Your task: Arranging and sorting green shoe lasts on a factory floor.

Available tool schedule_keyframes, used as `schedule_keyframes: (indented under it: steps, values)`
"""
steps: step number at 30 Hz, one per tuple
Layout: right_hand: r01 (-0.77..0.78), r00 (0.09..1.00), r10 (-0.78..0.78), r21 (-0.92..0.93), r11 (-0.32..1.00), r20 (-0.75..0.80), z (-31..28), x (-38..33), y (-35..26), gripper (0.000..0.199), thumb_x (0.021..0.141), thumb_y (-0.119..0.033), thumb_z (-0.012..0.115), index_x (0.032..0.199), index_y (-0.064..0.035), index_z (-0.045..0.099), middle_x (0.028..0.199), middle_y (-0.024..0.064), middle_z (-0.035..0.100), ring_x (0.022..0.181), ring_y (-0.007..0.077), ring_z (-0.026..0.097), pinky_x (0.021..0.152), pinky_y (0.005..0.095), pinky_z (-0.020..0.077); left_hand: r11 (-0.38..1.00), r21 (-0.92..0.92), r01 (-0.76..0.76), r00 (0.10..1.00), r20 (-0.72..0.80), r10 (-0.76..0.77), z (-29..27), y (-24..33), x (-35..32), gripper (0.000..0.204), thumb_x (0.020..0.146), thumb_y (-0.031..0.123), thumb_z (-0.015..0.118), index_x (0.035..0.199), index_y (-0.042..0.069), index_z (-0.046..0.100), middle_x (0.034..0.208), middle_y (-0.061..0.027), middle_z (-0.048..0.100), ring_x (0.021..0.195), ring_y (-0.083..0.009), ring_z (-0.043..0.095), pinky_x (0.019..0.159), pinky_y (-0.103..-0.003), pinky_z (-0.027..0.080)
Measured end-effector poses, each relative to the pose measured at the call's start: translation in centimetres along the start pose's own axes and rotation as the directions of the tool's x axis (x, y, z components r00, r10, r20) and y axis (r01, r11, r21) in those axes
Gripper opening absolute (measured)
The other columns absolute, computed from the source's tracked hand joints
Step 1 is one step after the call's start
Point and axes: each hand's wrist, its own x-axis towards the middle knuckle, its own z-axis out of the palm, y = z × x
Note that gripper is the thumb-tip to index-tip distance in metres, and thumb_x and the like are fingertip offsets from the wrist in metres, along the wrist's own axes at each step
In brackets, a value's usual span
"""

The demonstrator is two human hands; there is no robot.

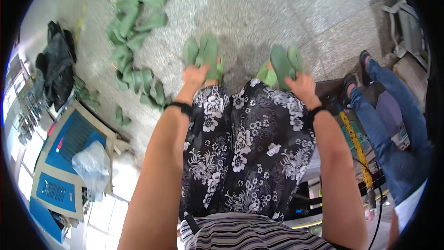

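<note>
1. Left hand [196,75]: we record its grip as pinching the near end of the left pair of green slippers [209,52]; the exact finger placement is blurred. The two pieces lie side by side, far ends directed away from the body.
2. Right hand [303,86]: we see its grip pinching the near end of the right pair of green slippers [279,62], the two pieces likewise side by side.
3. Position: we place both pairs above the speckled floor [249,4], just beyond the knees, well apart from each other. Whether either pair touches the floor we cannot tell.
4. Beneath and beside the pairs, we note light green footwear [266,75] on the person's feet.
5. To the left, we log a long, curved spread of green slippers [129,21] on the floor, many overlapping. A smaller cluster [83,93] lies farther left.
6. Wearer: floral trousers [245,143], a striped top [245,234] and a dark band on each wrist.
7. Left edge: we find a black crumpled sheet [54,71] and, nearer, a blue-and-beige cabinet [55,169] with a clear plastic bag [92,164] against it.
8. Right side: we observe a co-worker's legs in blue jeans [409,106] and dark shoes, near a yellow marked strip [354,139].
</note>
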Motion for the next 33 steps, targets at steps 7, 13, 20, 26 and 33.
schedule_keyframes:
  steps: [7, 13, 20, 26, 33]
  values:
    - [-0.257, 0.959, 0.266, 0.097, 0.961, -0.095, -11.8, -19.7, 3.9, 0.049, 0.070, -0.048, 0.067, 0.087, -0.0015, 0.069, 0.090, 0.0300, 0.061, 0.090, 0.0439, 0.059, 0.079, 0.0481, 0.0501, 0.963, 0.247, -0.106, 0.988, -0.085, 0.130, -10.3, -4.5, -15.6, 0.068, 0.070, 0.057, 0.064, 0.095, -0.006, 0.068, 0.106, -0.0352, 0.060, 0.109, -0.0440, 0.056, 0.094, -0.046, 0.045]
    - [-0.508, 0.795, 0.579, 0.326, 0.798, -0.179, -13.4, -35.2, 2.8, 0.051, 0.069, -0.049, 0.065, 0.088, -0.0015, 0.070, 0.094, 0.0293, 0.061, 0.097, 0.0432, 0.057, 0.087, 0.0471, 0.0472, 0.800, 0.533, -0.276, 0.935, -0.045, 0.353, -17.1, -4.8, -23.6, 0.072, 0.073, 0.059, 0.061, 0.107, -0.005, 0.067, 0.118, -0.0315, 0.058, 0.118, -0.0426, 0.051, 0.100, -0.043, 0.042]
    - [-0.528, 0.667, 0.729, 0.596, 0.606, -0.150, -10.4, -49.9, -3.9, 0.051, 0.069, -0.049, 0.065, 0.086, -0.0002, 0.070, 0.087, 0.0269, 0.065, 0.093, 0.0410, 0.059, 0.084, 0.0459, 0.0478, 0.575, 0.664, -0.479, 0.810, 0.082, 0.580, -22.9, -4.7, -28.3, 0.065, 0.072, 0.057, 0.060, 0.098, -0.002, 0.070, 0.107, -0.0296, 0.063, 0.112, -0.0455, 0.053, 0.097, -0.043, 0.043]
    - [-0.498, 0.624, 0.768, 0.683, 0.534, -0.146, -5.6, -62.4, -9.1, 0.052, 0.069, -0.053, 0.065, 0.076, -0.0018, 0.069, 0.083, 0.0261, 0.063, 0.086, 0.0390, 0.061, 0.077, 0.0466, 0.0490, 0.418, 0.645, -0.640, 0.706, 0.279, 0.651, -21.0, -0.2, -36.2, 0.061, 0.070, 0.054, 0.062, 0.084, -0.004, 0.070, 0.093, -0.0288, 0.065, 0.094, -0.0414, 0.062, 0.088, -0.045, 0.046]
    - [-0.472, 0.418, 0.908, 0.857, 0.205, 0.013, -3.0, -77.4, -13.0, 0.049, 0.067, -0.054, 0.065, 0.080, -0.0064, 0.072, 0.086, 0.0240, 0.065, 0.089, 0.0366, 0.062, 0.080, 0.0426, 0.0507, 0.090, 0.605, -0.791, 0.440, 0.461, 0.770, -8.7, 3.3, -48.5, 0.061, 0.069, 0.050, 0.067, 0.089, -0.008, 0.069, 0.088, -0.0283, 0.067, 0.090, -0.0358, 0.066, 0.079, -0.041, 0.050]
